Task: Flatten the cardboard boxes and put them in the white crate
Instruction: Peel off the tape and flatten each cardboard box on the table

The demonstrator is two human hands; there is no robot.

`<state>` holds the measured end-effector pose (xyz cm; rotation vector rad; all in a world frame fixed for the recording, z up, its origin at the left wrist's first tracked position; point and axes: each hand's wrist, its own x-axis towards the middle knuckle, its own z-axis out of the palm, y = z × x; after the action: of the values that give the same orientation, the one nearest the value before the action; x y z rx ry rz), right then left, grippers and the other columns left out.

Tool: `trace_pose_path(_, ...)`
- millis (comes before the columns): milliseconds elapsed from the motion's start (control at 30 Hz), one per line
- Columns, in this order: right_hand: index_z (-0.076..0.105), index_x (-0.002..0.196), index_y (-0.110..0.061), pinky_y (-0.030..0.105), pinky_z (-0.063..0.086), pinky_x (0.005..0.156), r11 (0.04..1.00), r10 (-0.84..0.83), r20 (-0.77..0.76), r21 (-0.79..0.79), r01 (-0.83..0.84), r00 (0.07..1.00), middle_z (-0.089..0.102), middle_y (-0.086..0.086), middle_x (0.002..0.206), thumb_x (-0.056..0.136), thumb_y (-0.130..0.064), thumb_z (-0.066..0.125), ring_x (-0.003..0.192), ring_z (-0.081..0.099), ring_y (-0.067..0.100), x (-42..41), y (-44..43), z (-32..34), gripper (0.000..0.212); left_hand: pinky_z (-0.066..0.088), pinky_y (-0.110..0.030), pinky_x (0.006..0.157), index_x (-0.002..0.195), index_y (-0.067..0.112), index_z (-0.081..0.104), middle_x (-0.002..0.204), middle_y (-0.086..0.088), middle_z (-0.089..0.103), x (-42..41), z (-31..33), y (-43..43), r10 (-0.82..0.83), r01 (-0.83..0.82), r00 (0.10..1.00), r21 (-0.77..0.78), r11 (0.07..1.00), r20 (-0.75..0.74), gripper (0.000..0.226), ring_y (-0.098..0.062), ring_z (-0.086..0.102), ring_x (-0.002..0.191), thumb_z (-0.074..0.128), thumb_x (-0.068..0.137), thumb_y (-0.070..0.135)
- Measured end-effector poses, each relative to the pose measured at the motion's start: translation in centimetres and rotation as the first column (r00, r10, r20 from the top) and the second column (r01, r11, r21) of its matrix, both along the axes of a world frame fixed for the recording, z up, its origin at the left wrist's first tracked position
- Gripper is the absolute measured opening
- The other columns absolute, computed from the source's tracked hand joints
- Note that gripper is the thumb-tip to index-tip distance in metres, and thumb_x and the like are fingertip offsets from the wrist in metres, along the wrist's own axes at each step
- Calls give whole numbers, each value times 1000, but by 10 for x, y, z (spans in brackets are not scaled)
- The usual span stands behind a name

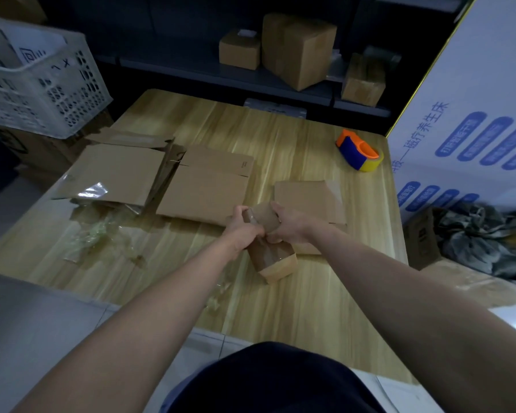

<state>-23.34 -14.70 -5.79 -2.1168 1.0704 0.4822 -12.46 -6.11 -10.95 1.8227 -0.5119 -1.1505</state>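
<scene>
**Item in hand:** small brown cardboard box [273, 257], bound in glossy clear tape, standing tilted on the pale wooden table [295, 308], dead centre of the view. The left hand [241, 231] and right hand [291, 228] both curl round its upper end. They are probably prising the sealed flap open so the box can collapse. Whether the left fingers pinch tape or card cannot be told.

**Flattened brown cardboard sheets:** one [204, 189] at eleven o'clock of the hands, one [116, 171] at ten, one [309, 198] at one, just beyond the right hand. All are laid aside and not yet crated.

**White perforated plastic crate** [45, 90]: far ten o'clock, beyond the table edge, with something flat standing inside.

**Crumpled clear tape scraps** [102, 234]: nine o'clock.

**Orange-and-blue tape dispenser** [358, 152]: one o'clock, well apart.
</scene>
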Motion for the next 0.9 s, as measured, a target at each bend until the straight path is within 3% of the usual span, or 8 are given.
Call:
trace_pose_path(100, 29, 147, -20, 43, 49, 94, 980, -177, 160, 118, 159, 971, 49, 13, 134, 89, -22, 62, 114, 53, 29, 0, 1, 3, 66, 47, -30, 65, 115, 26, 44, 117, -9, 57, -1, -2, 9, 28, -35, 994, -62, 997, -109, 59, -21, 56, 90, 76, 68, 11)
trace_pose_path(167, 42, 136, -16, 45, 53, 87, 948, -307, 247, 168, 271, 919, 53, 13, 127, 96, -34, 52, 109, 57, 30, 2, 2, 10, 44, 50, -35, 74, 113, 21, 47, 113, -5, 57, -3, 0, 16, 40, -52, 994, -127, 991, -102, 49, -20, 56, 90, 77, 75, 12)
trace_pose_path(267, 45, 132, -14, 40, 55, 76, 893, -447, 271, 189, 408, 852, 55, 9, 120, 96, -56, 38, 101, 59, 29, 3, -4, 23, 56, 49, -34, 85, 106, 18, 53, 106, -1, 59, -3, 11, 18, 9, -13, 1000, -267, 964, -15, 45, -18, 57, 94, 78, 72, 5)
trace_pose_path(433, 53, 119, -19, 37, 57, 74, 784, -593, 211, 373, 496, 777, 54, 7, 118, 87, -69, 43, 86, 62, 24, -9, -18, 30, 61, 36, -9, 91, 98, 21, 63, 116, 11, 51, 2, 34, 12, -193, 301, 930, -348, 888, 312, 43, -8, 50, 112, 79, 66, -2)
trace_pose_path(533, 46, 134, -22, 37, 58, 73, 725, -635, 150, 454, 518, 758, 41, 8, 141, 85, -68, 49, 89, 60, 27, -17, -18, 21, 67, 33, -22, 106, 90, 30, 61, 133, 0, 45, 0, 31, 13, -284, 392, 892, -288, 874, 352, 42, -12, 47, 123, 78, 66, -1)
trace_pose_path(667, 28, 145, -20, 38, 56, 74, 715, -617, 80, 472, 515, 783, 34, 9, 143, 90, -47, 59, 98, 55, 31, -24, -9, 6, 69, 46, -31, 83, 99, 23, 48, 108, -1, 53, -8, 25, 19, -368, 393, 904, -84, 916, 219, 46, -17, 53, 98, 82, 69, 28)
trace_pose_path(800, 53, 124, -8, 35, 56, 77, 765, -542, 35, 433, 476, 840, 54, 9, 126, 91, -30, 63, 97, 57, 26, -23, -5, -6, 41, 43, -38, 98, 138, 21, 22, 130, -5, 45, -19, 24, 17, -475, 429, 814, 205, 880, 335, 103, -23, 48, 116, 85, 60, 43)
trace_pose_path(900, 60, 108, -6, 30, 52, 74, 813, -507, 52, 360, 457, 861, 61, 10, 113, 85, -26, 71, 95, 58, 22, -24, -7, -13, 32, 40, -30, 96, 141, 15, 23, 138, -5, 44, -15, 23, 18, -405, 381, 851, 138, 914, 334, 97, -19, 47, 118, 85, 66, 24)
